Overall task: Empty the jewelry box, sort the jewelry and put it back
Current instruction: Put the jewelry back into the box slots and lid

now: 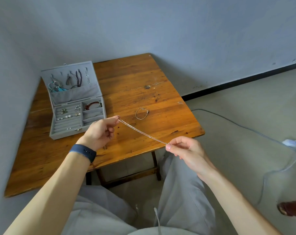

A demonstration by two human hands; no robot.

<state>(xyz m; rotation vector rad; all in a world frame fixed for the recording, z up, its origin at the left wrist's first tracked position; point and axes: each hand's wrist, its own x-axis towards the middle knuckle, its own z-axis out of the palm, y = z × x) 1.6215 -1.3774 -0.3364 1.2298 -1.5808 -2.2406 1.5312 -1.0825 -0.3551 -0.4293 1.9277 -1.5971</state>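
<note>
Left of my grip, the jewelry box [76, 106] is far from empty: earrings, a red bracelet and hung pieces remain. My left hand [99, 133] and right hand [186, 151] pinch a thin chain [144, 134] taut between them. Beyond it, one bracelet [141, 113] lies on the bench [144, 82], so I judge emptying barely begun.

I see a plain room at home: a worn wooden table [144, 92] in a bare-walled corner, a power strip [293, 143] on the floor.

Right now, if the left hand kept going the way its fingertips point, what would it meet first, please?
Probably the bracelet lying loose on the table; the left hand points up-right toward it, though depth is unclear.
</note>
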